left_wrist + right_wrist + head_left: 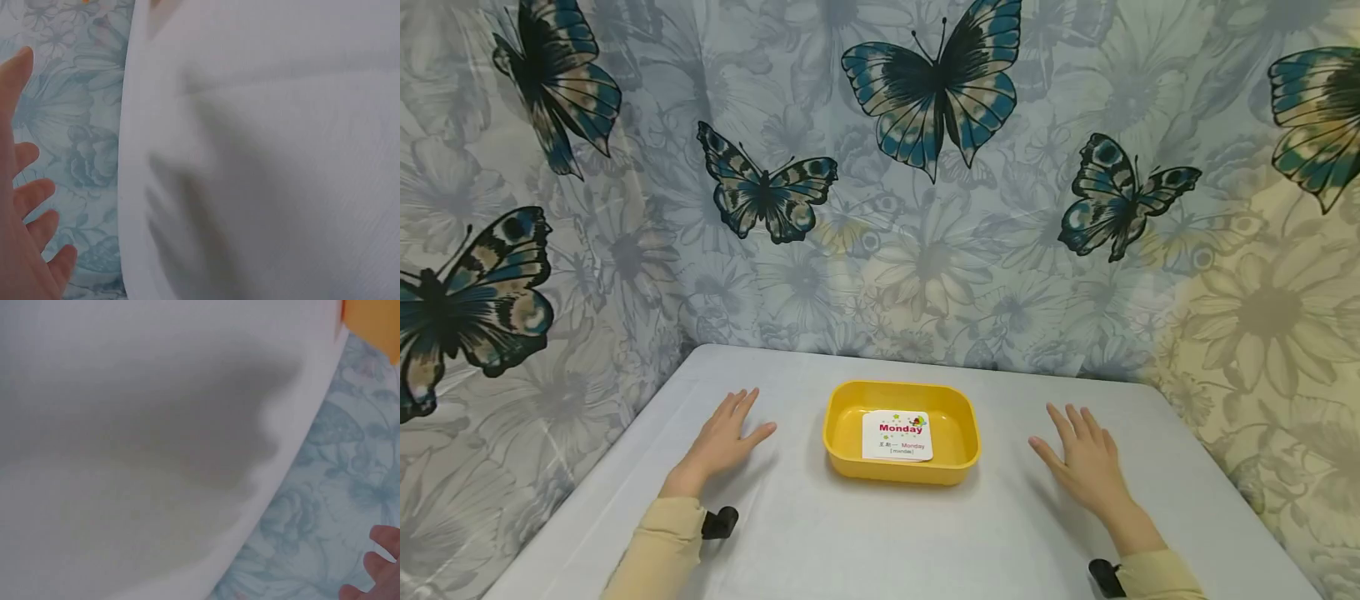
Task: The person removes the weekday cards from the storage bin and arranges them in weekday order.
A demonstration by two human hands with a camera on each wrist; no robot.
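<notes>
A yellow plastic tray (pixel 901 472) stands mid-table in the head view, with a white card (pixel 897 436) lying inside it. The card reads "Monday" in red, with Chinese characters below and a small coloured picture at its top right. To the tray's left, the left hand (pixel 721 437) hovers over the table with fingers spread, holding nothing. On the other side, the right hand (pixel 1084 458) is held out likewise, apart from the tray. The left wrist view shows the left thumb and fingers (pixel 42 228) at its left edge. Part of the tray (pixel 375 325) appears in the right wrist view's top corner.
A white-covered table (pixel 895 542) carries the tray. Behind and beside it hangs a floral cloth (pixel 925 267) printed with large butterflies. Each wrist bears a small black device, the left one (pixel 721 522) and the right one (pixel 1105 577).
</notes>
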